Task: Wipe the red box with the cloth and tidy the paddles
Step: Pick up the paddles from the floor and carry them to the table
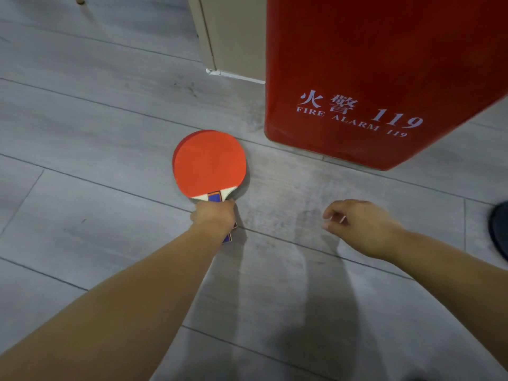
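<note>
- The grey plank floor [82, 105] is filling most of my view.
- The red box [384, 64] is standing upright on it at the upper right, showing white lettering, "FIRE ALARM 119".
- A beige cabinet [236, 37] is standing just behind the box, to its left.
- The paddles [210, 163] are lying stacked on the floor, near the box's lower left corner but apart from it. The red faces are up and the lower blade is peeking out along the left edge.
- My left hand [214, 215] is clenching both blue handles, knuckles up.
- My right hand [360, 224] is hovering over bare floor to the right, fingers loosely curled and grasping nothing.
- Something dark [499, 229] is showing at the right edge; I cannot tell what.
</note>
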